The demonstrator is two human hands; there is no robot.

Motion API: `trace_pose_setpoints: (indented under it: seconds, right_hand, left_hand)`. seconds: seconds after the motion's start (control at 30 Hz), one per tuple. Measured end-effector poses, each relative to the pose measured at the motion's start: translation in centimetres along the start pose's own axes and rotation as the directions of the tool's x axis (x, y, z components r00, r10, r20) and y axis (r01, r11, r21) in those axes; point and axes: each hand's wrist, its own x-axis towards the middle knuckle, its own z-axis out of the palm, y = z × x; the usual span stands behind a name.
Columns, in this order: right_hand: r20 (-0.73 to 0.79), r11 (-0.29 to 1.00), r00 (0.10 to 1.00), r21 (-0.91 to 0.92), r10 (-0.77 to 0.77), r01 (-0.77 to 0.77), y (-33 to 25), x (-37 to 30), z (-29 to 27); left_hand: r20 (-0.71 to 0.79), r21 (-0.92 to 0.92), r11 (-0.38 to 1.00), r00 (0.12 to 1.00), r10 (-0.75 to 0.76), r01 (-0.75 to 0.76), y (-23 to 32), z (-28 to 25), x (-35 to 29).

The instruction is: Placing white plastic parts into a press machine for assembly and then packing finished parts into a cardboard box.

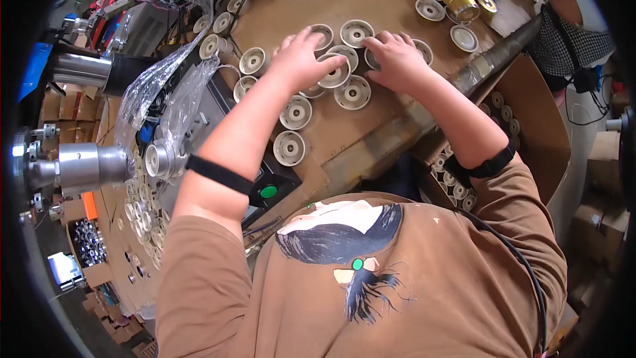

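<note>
Several cream wheel-shaped metal parts, with pierced rims and centre holes, cluster under both my hands on a brown cardboard-covered bench (278, 23). My left hand (299, 59) is curved round one wheel-shaped part (322, 38), its thumb over the edge of another part (333, 73) that overlaps its neighbours. My right hand (399, 63) grips a part (371, 59) partly hidden between its thumb and fingers; one more part (423, 52) shows beside it. Between the hands lies a part (357, 33), with another (352, 93) nearer me. Two more parts (295, 113) (289, 148) sit nearer my left forearm.
Gold-coloured round parts (462, 6) stand at the back right. On the left are a metal machine spindle (93, 166), clear plastic sheeting (159, 59) and a black box with a green button (268, 191). A carton (540, 119) holds parts below the right bench edge. Another person (576, 26) is at far right.
</note>
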Motion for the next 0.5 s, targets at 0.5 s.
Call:
trace_pose_setpoints:
  seconds: [0.5]
  right_hand:
    - [-0.405, 0.971, 0.889, -0.011, 0.215, -0.240, 1.0, -4.0, 1.5]
  left_hand:
    - [-0.004, 0.163, 0.928, 0.940, 0.340, -0.335, 4.9, 4.7, -17.1]
